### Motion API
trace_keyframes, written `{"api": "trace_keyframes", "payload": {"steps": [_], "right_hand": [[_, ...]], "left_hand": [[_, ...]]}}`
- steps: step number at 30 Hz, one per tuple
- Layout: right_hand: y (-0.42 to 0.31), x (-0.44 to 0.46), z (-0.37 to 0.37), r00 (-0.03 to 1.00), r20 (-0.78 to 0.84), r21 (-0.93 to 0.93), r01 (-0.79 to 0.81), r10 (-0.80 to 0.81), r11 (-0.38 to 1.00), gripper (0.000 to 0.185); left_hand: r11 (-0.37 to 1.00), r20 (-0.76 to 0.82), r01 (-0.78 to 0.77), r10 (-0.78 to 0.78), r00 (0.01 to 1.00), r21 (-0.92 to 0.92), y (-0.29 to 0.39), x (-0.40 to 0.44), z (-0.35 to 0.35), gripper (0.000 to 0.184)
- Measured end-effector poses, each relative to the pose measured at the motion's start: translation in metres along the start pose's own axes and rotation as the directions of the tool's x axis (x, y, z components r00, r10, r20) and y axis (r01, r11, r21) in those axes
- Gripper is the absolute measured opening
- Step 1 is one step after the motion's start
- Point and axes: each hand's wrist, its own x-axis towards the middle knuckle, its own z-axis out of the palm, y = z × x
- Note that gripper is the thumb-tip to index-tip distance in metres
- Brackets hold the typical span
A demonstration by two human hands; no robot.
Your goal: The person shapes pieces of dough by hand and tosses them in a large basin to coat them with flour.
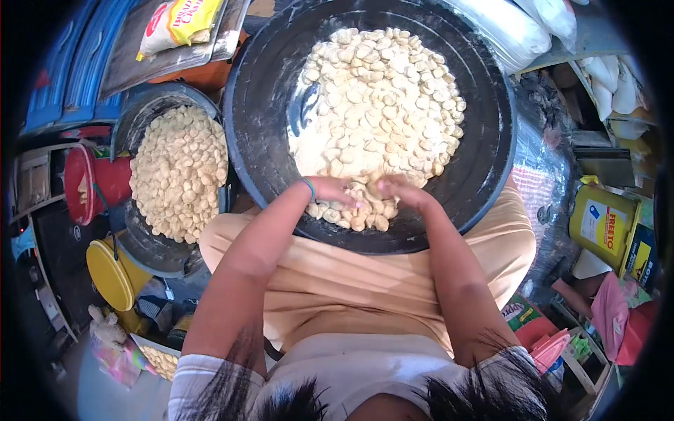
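Note:
A wide black basin [484, 140] rests at my lap, with many pale, flour-dusted dough pieces [386, 91] spread over loose flour. My left hand [337, 190] reaches in at the near side, a bluish band on its wrist, its fingers spread against the pieces. Opposite it, my right hand [404, 190] touches the same small heap with its fingers bent toward the left hand. Several pieces lie between and just below the two hands. Whether the right fingers grip any piece is hard to make out.
Left of the basin stands a second dark tub [133, 119] full of similar pieces. Beyond it are a red bucket [78, 184] and a yellow bucket [109, 275]. A bread crumb packet [184, 24] lies on a tray at the upper left. A yellow container [600, 224] stands at the right.

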Motion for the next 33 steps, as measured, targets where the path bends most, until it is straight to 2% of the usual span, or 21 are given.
{"api": "trace_keyframes", "payload": {"steps": [1,3,4,5,6,8,9,12,13,14,16,17,20,21,24,25,27,28,30,31,33], "right_hand": [[0.016,0.022,0.011,0.988,-0.153,-0.026,0.01,-0.013,1.0,0.09],[0.036,0.064,0.043,0.892,-0.448,-0.078,0.022,-0.054,0.997,0.092],[0.022,0.065,0.058,0.895,-0.444,-0.253,-0.067,-0.054,0.965,0.093],[0.012,0.058,0.051,0.954,-0.289,-0.278,-0.005,-0.078,0.961,0.095],[0.003,0.029,0.055,0.991,-0.115,-0.281,0.037,-0.072,0.959,0.097],[-0.001,0.001,0.043,0.998,0.003,-0.264,0.055,-0.056,0.963,0.1],[-0.003,-0.005,0.037,0.996,0.059,-0.257,0.073,-0.059,0.964,0.102],[0.004,0.033,0.07,0.942,-0.314,-0.303,0.021,-0.12,0.953,0.103],[0.0,0.052,0.072,0.968,-0.246,-0.539,-0.1,-0.043,0.836,0.102],[0.017,0.049,0.067,0.972,-0.221,-0.391,-0.015,-0.078,0.92,0.097],[0.018,0.005,0.057,0.98,0.034,-0.428,0.192,-0.197,0.883,0.1],[0.003,0.003,0.043,0.946,0.15,-0.443,0.323,-0.286,0.836,0.102],[0.009,0.031,0.071,0.988,-0.102,-0.775,-0.003,-0.12,0.632,0.1],[0.008,0.035,0.076,0.94,-0.247,-0.712,-0.01,-0.237,0.702,0.092],[-0.001,0.035,0.072,0.923,-0.284,-0.545,0.067,-0.259,0.836,0.084],[0.004,0.037,0.071,0.877,-0.309,-0.531,0.163,-0.369,0.832,0.084],[0.011,0.041,0.062,0.901,-0.351,-0.171,0.204,-0.253,0.964,0.086],[0.003,0.038,0.064,0.923,-0.33,-0.017,0.203,-0.197,0.979,0.086],[-0.038,0.003,0.062,0.952,-0.153,0.263,0.299,-0.266,0.917,0.084],[-0.076,-0.029,0.07,0.93,-0.154,0.245,0.364,-0.334,0.899,0.087],[-0.101,-0.019,0.066,0.892,-0.137,0.063,0.441,-0.43,0.895,0.081]], "left_hand": [[0.993,0.081,0.008,0.002,0.997,-0.119,0.011,-0.01,-0.005,0.115],[0.988,-0.035,0.154,-0.153,0.988,0.012,-0.004,0.012,0.018,0.114],[0.97,-0.112,0.228,-0.218,0.969,0.081,-0.002,0.016,0.018,0.113],[0.97,-0.167,0.12,-0.085,0.982,0.212,0.001,0.021,0.03,0.113],[0.987,-0.089,0.063,-0.049,0.995,0.15,0.005,0.008,0.035,0.113],[0.999,0.015,-0.04,0.04,0.999,0.02,0.016,-0.023,0.018,0.112],[0.999,-0.021,-0.037,0.037,0.999,-0.012,0.004,-0.015,0.021,0.118],[0.998,-0.084,0.063,-0.063,0.994,-0.003,-0.002,-0.009,0.022,0.121],[0.985,-0.141,0.061,-0.038,0.989,0.16,0.006,-0.006,0.029,0.126],[0.974,-0.084,0.094,-0.078,0.993,0.205,0.007,-0.005,0.032,0.125],[0.999,0.071,-0.047,0.045,0.996,0.026,0.022,-0.041,0.024,0.124],[0.99,-0.05,-0.018,0.025,0.998,0.142,0.017,-0.042,0.034,0.116],[0.963,-0.309,0.165,-0.094,0.946,0.212,0.02,-0.024,0.046,0.111],[0.961,-0.369,0.179,-0.091,0.925,0.21,-0.001,0.009,0.056,0.104],[0.965,-0.466,0.164,-0.051,0.883,0.206,0.004,0.017,0.054,0.096],[0.985,-0.503,0.09,-0.004,0.864,0.148,-0.001,0.021,0.053,0.09],[0.996,-0.614,-0.064,0.088,0.784,0.061,-0.012,0.025,0.053,0.078],[0.995,-0.649,-0.104,0.082,0.757,0.005,-0.005,0.01,0.048,0.077],[0.974,-0.71,-0.206,0.078,0.7,-0.096,0.011,-0.022,0.037,0.075],[0.966,-0.731,-0.236,0.088,0.676,-0.102,0.017,-0.042,0.029,0.074],[0.93,-0.802,-0.347,0.114,0.586,-0.121,0.008,-0.069,0.014,0.073]]}}
